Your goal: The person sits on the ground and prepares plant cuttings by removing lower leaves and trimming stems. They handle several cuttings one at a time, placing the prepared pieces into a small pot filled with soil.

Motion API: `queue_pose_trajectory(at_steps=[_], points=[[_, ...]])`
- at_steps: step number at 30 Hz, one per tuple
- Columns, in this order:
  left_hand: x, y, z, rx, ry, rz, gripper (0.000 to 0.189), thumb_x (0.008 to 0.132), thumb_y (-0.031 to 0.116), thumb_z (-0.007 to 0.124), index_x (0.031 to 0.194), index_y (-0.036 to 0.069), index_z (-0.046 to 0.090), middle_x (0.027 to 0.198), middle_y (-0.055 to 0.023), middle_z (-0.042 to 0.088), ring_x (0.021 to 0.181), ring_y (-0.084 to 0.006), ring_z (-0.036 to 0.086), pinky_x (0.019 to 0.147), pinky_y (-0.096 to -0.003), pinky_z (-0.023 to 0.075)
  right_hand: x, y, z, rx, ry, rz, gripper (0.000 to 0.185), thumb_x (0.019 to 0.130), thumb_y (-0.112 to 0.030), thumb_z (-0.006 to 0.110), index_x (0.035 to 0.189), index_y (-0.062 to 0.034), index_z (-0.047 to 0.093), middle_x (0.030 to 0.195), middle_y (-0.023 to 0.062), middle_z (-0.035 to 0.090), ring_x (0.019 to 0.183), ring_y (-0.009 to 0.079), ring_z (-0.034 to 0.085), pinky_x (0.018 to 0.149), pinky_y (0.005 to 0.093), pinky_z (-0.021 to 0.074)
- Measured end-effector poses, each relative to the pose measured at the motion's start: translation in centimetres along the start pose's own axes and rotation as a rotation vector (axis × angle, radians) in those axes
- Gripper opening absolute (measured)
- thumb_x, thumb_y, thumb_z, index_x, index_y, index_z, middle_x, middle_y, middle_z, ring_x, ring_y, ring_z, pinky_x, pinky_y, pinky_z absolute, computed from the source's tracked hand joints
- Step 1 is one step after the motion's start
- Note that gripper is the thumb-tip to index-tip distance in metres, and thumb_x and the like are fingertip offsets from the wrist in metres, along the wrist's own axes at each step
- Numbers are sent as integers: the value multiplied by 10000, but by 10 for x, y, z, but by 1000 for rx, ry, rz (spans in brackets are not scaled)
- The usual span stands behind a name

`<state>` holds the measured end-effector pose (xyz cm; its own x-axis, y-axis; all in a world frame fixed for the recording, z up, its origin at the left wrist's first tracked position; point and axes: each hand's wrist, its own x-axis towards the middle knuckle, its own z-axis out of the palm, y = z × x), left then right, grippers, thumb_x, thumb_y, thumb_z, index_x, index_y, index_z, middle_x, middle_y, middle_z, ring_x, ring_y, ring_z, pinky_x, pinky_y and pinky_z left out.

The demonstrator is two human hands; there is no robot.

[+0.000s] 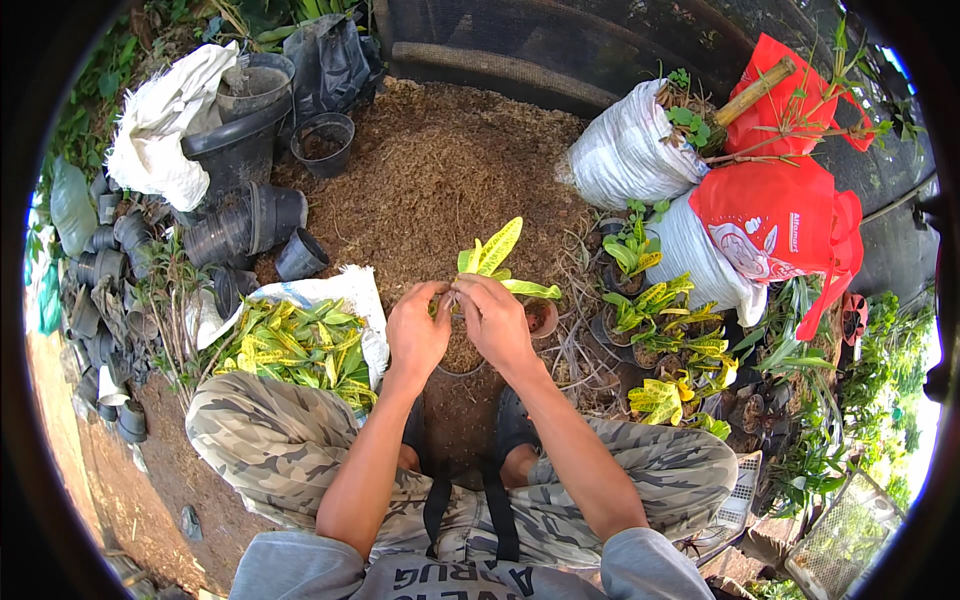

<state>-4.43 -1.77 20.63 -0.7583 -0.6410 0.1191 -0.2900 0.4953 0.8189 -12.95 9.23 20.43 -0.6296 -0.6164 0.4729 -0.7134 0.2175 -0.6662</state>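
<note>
My left hand point(417, 328) and my right hand point(493, 319) meet in front of me, fingertips together at the lower end of a leafy cutting point(495, 255) with yellow-speckled green leaves. Its leaves point up and to the right, beyond my fingers. What lies between the fingertips is partly hidden. Below my hands, a pot of soil point(460, 356) stands between my feet, largely covered by the hands. A small pot point(541, 317) is just right of my right hand. Left of my left hand, a heap of similar yellow-green cuttings point(300, 349) lies on a white woven sack point(367, 289).
A mound of brown planting mix point(450, 165) rises ahead. Black plastic pots point(240, 225) lie at the left. Potted yellow-green plants point(667, 330), a filled white sack point(634, 146) and red bags point(780, 217) stand at the right. Dark netting point(517, 45) runs behind.
</note>
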Motion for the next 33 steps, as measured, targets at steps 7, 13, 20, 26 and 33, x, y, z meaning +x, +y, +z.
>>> queue_pose_trajectory(at_steps=[7,13,20,26,33], points=[[1,11,-2,0,14,-21,134,926,134,628,988,19,658,971,-186,675,913,-399,647,782,-468,508,3,-15,6,324,101,503,145,871,-29,697,1008,18,698,938,174,719,830,329,710,771,363,562],[-3,13,1,84,44,93,111,933,116,607,992,26,633,976,-169,656,924,-384,638,785,-472,505,1,-20,2,-162,-25,176,149,898,-58,655,1025,20,660,933,186,672,844,361,676,746,409,548],[-2,8,4,108,92,194,100,919,77,611,999,18,620,974,-172,661,912,-391,641,785,-466,515,12,-19,-10,-39,-194,391,154,924,-87,602,1023,21,653,953,218,636,904,382,649,787,466,528],[-3,8,5,-7,53,270,146,877,38,638,1021,22,627,985,-165,679,916,-380,655,788,-456,525,19,0,-25,278,-335,687,207,968,-156,585,1037,30,642,968,196,676,893,307,666,814,396,492],[-3,11,7,-10,93,343,153,819,13,719,955,-6,651,971,-147,691,896,-346,677,780,-414,535,22,3,-34,287,-392,732,228,966,-174,596,1052,26,663,892,169,698,839,244,662,801,383,493]])
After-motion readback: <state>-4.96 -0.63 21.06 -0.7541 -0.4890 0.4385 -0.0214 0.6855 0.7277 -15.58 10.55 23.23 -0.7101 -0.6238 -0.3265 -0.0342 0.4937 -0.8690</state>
